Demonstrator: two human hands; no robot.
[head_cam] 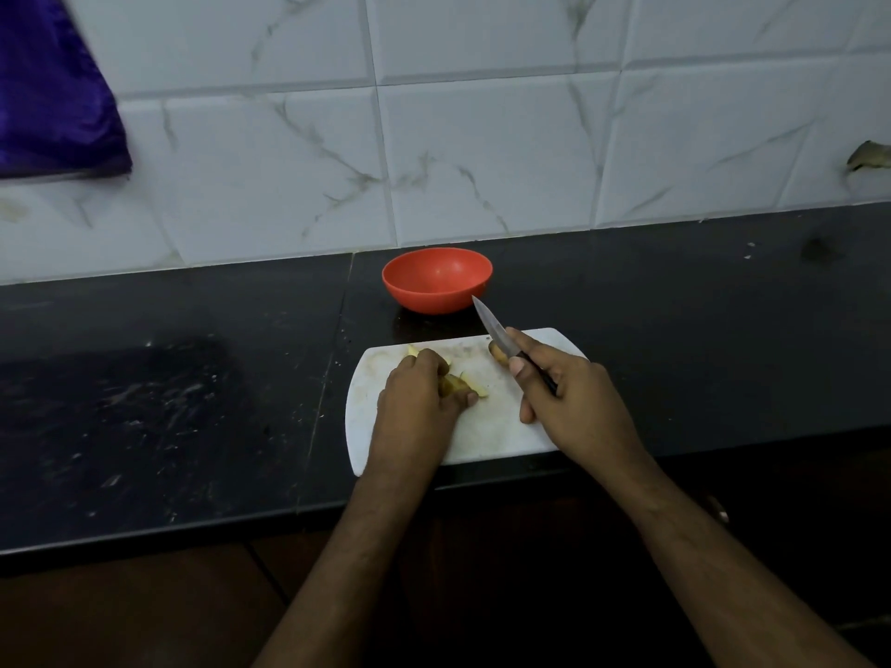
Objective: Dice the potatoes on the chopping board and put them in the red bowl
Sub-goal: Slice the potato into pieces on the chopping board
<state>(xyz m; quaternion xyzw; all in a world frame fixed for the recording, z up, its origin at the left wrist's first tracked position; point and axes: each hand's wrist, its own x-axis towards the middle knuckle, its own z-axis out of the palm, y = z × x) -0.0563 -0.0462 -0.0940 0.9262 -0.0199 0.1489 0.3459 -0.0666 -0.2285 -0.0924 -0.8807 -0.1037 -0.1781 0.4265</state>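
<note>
Presently, potato pieces (463, 385) are pinched by the left hand (417, 397) on the chopping board (496, 433), probably for steadying. The knife (496, 332) is gripped by the right hand (569, 397), blade raised; the red bowl (436, 279) is placed just beyond.

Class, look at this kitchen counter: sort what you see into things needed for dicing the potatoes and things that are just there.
Needed for the job:
knife, held in the right hand
potato pieces, held by the left hand
another potato piece behind the knife
chopping board
red bowl

Just there:
purple cloth hanging on the tiled wall
</note>
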